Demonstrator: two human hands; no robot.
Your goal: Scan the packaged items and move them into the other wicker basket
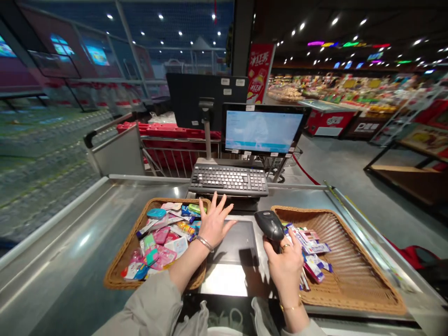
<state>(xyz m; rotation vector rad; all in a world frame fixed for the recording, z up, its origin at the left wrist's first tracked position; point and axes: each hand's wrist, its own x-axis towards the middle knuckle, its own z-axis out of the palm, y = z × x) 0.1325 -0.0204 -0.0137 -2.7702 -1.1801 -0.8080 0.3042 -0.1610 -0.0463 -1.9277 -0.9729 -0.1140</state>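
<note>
My left hand (214, 223) is spread with its fingers apart, just in front of the keyboard (231, 179) and over the right edge of a wicker basket (121, 261). Nothing is in it. That basket holds a heap of colourful small packets (164, 233). In my right hand (285, 263) is a black handheld barcode scanner (269, 224), its head tilted up and to the left. A second wicker basket (357, 261) lies to the right, with several purple and white packets (313, 249) at its left end, partly hidden behind my right hand.
Between the baskets a dark flat panel (241, 235) is set in the metal counter (75, 242). Behind the keyboard stand a lit screen (262, 130) and a dark monitor back (189, 100). Beyond the counter are a shopping cart (175, 151) and a red freezer (329, 119).
</note>
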